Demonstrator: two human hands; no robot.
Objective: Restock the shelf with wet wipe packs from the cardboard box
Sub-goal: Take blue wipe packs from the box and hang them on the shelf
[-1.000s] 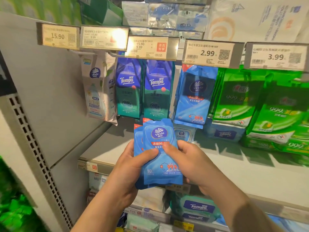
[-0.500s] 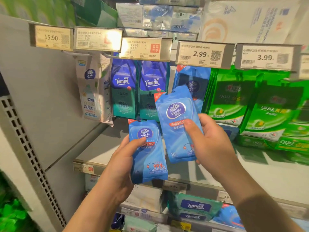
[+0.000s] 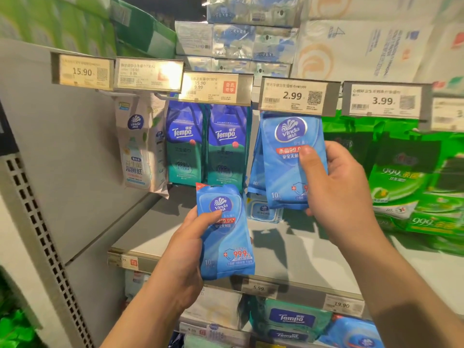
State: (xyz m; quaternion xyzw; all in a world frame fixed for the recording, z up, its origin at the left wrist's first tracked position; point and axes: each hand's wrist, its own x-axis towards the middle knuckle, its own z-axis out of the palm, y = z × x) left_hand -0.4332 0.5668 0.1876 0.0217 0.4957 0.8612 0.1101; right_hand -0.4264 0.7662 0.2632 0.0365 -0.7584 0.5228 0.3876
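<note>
The blue pack in my right hand reads "Vinda", and so does the blue pack in my left hand, which adds "99.9%". Price tags along the rail show 15.90, 15.90 over 9.99, 2.99 and 3.99. The dark blue hanging packs say "Tempo", the green packs "999", and the lower shelf edge tags read 5.99 and 19.90.

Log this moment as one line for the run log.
right hand: lifts blue pack to peg under 2.99 tag | left hand: holds spare pack
</note>
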